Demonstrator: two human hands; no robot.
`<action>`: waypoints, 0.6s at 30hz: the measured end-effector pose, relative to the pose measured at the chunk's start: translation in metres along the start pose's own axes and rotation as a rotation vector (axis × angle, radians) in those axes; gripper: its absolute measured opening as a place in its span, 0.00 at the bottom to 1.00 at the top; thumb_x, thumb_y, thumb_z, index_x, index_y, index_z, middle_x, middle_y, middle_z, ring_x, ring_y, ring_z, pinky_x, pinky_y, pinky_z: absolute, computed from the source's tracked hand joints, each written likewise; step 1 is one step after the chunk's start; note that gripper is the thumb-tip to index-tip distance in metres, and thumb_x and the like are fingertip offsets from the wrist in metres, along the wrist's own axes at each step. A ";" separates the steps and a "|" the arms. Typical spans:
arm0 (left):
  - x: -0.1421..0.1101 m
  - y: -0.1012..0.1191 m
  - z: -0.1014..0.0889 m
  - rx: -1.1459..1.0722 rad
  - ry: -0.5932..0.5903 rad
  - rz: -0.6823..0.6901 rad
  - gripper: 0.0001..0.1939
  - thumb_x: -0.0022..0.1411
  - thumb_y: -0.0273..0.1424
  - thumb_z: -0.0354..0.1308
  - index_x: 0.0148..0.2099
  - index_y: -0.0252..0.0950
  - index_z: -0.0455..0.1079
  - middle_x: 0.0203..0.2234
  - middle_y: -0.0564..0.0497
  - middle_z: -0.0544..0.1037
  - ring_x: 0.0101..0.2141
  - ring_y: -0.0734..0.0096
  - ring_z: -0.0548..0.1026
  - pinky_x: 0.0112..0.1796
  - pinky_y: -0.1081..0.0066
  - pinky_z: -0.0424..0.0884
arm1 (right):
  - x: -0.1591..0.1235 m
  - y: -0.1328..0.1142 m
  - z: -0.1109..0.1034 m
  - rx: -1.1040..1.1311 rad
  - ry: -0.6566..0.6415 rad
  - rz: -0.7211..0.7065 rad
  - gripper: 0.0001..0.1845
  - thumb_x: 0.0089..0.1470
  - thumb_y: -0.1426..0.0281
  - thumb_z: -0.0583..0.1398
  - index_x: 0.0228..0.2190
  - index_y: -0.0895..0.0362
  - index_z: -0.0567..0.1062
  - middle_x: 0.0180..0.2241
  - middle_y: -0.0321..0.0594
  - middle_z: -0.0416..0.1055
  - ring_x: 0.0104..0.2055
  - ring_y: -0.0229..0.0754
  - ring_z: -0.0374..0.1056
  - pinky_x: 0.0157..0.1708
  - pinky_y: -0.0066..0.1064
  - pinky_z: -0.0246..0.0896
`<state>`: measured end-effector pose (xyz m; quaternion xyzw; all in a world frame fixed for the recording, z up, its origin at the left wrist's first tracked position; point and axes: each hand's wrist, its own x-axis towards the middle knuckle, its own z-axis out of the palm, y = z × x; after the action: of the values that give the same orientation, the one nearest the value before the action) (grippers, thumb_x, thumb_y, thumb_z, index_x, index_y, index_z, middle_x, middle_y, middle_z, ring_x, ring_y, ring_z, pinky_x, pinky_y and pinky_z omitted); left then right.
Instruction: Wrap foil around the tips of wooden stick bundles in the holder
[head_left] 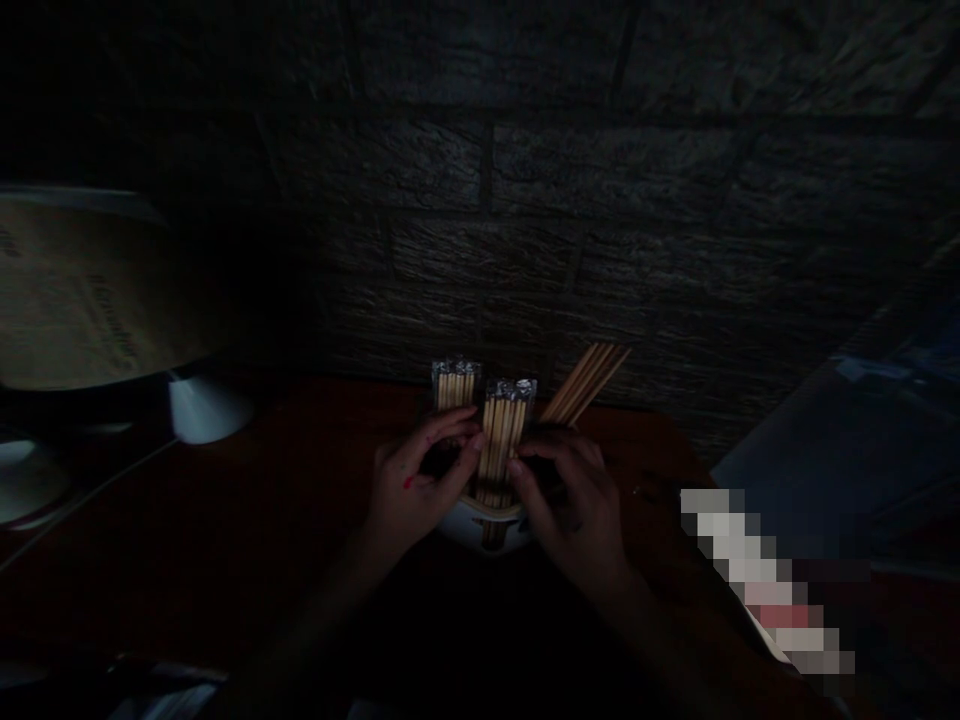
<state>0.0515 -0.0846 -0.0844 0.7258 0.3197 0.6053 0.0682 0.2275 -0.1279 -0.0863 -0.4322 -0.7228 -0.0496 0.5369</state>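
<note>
A clear-wrapped pack of wooden chopsticks point(501, 428) stands nearly upright in front of me. My left hand point(412, 480) has its fingertips closed at the pack's left edge, and red marks show on that hand. At the right edge, my right hand point(581, 495) pinches the pack between thumb and forefinger. The pack's lower end is at a light-coloured container point(480, 528), whose sides are partly hidden by my hands. Behind my left fingers rises a second wrapped pack point(456, 388). Several loose, darker chopsticks point(589, 382) lean to the right behind my right hand.
A dark stone-block wall point(525, 200) rises behind the reddish-brown table point(300, 480). To the left are a lamp with a printed shade point(90, 300), a white cone-shaped object point(202, 410) and a thin cord point(97, 500). A blurred-out strip point(765, 580) lies at the right.
</note>
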 end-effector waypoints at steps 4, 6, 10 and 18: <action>0.001 0.000 0.000 0.003 -0.004 0.012 0.08 0.60 0.25 0.63 0.44 0.36 0.76 0.33 0.51 0.84 0.33 0.72 0.82 0.36 0.74 0.79 | 0.001 0.000 0.000 -0.010 -0.004 0.003 0.05 0.57 0.72 0.63 0.38 0.55 0.75 0.36 0.40 0.77 0.42 0.45 0.71 0.44 0.39 0.63; 0.002 0.002 -0.002 0.005 -0.027 0.027 0.06 0.61 0.26 0.62 0.41 0.36 0.77 0.33 0.51 0.84 0.32 0.72 0.82 0.35 0.75 0.79 | 0.000 0.001 0.000 -0.015 -0.004 0.002 0.05 0.57 0.72 0.63 0.38 0.55 0.75 0.36 0.40 0.77 0.42 0.45 0.71 0.43 0.39 0.63; 0.003 0.004 -0.003 -0.026 -0.048 0.043 0.04 0.61 0.25 0.62 0.39 0.35 0.77 0.33 0.50 0.84 0.33 0.71 0.82 0.35 0.75 0.79 | 0.000 0.001 0.000 -0.017 -0.011 -0.004 0.06 0.57 0.72 0.63 0.39 0.55 0.75 0.36 0.40 0.77 0.42 0.45 0.71 0.43 0.39 0.63; 0.000 0.000 0.000 0.002 -0.017 -0.004 0.08 0.60 0.26 0.63 0.44 0.35 0.76 0.35 0.50 0.84 0.34 0.71 0.82 0.38 0.73 0.79 | 0.002 0.001 -0.001 -0.005 -0.008 -0.001 0.03 0.58 0.72 0.62 0.36 0.53 0.75 0.35 0.39 0.77 0.41 0.45 0.71 0.43 0.40 0.64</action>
<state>0.0513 -0.0851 -0.0845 0.7302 0.3212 0.5988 0.0714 0.2287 -0.1269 -0.0849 -0.4332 -0.7251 -0.0498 0.5329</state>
